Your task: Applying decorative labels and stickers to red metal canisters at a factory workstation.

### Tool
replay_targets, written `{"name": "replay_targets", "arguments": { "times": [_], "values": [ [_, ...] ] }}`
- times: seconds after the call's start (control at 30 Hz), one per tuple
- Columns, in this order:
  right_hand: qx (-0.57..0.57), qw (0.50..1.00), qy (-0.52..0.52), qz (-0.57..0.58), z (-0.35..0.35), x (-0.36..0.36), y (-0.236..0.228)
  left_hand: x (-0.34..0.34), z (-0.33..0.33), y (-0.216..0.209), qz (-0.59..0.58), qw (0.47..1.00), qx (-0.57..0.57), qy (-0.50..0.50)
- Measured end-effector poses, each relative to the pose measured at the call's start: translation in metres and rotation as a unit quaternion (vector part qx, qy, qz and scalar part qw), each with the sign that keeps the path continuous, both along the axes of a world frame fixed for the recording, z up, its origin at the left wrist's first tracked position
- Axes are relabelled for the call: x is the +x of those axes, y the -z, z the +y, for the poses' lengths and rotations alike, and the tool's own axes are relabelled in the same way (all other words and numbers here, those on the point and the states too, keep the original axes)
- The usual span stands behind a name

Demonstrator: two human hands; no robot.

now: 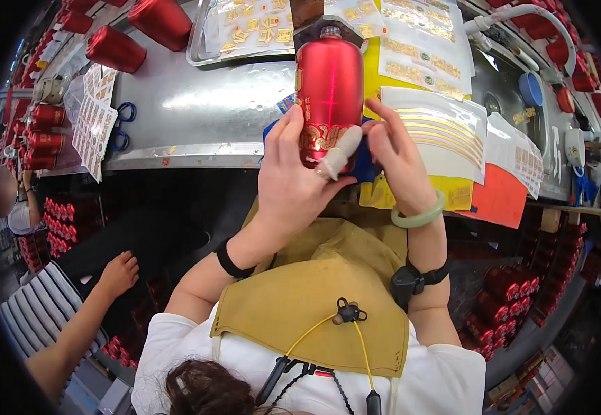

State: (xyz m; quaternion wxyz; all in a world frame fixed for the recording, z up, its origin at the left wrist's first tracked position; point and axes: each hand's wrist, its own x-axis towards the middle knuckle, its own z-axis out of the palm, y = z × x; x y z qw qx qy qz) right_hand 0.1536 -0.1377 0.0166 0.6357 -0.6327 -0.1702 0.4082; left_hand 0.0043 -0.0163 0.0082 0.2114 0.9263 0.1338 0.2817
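Red bottle (329, 83): over metal counter (203, 114), at near edge, neck pointing away from wearer, long axis square to that edge | left hand (288, 166): grasping its base end | right hand (403, 159): half-curled beside it, can't tell if touching | gold-striped sheet (439, 131): near edge, right | stacked bottles (502, 297): both sides of room

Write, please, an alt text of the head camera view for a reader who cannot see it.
A person's left hand holds a shiny red bottle with gold patterns at the front edge of a metal worktable, with the right hand close to its right side. Around are sheets of gold decorations and more red containers.
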Motion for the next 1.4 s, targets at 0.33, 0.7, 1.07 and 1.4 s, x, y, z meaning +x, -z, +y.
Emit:
{"name": "replay_targets", "arguments": {
  "times": [0.33,0.7,1.07,1.4],
  "values": [
    [0.113,0.981,0.077,-0.141,0.005,-0.013,-0.018,0.003,0.011,0.006,-0.083,0.98,-0.163,-0.073],
    [0.033,0.98,0.112,-0.164,-0.011,-0.019,0.02,0.003,0.025,-0.001,-0.087,0.994,-0.057,0.022],
    [0.044,0.974,0.145,-0.167,-0.022,-0.009,0.019,-0.016,0.03,0.027,-0.11,0.987,0.1,0.056],
    [0.051,0.976,0.152,-0.147,-0.027,-0.007,0.021,-0.005,0.022,0.016,-0.061,0.974,0.203,0.085]
  ]
}}
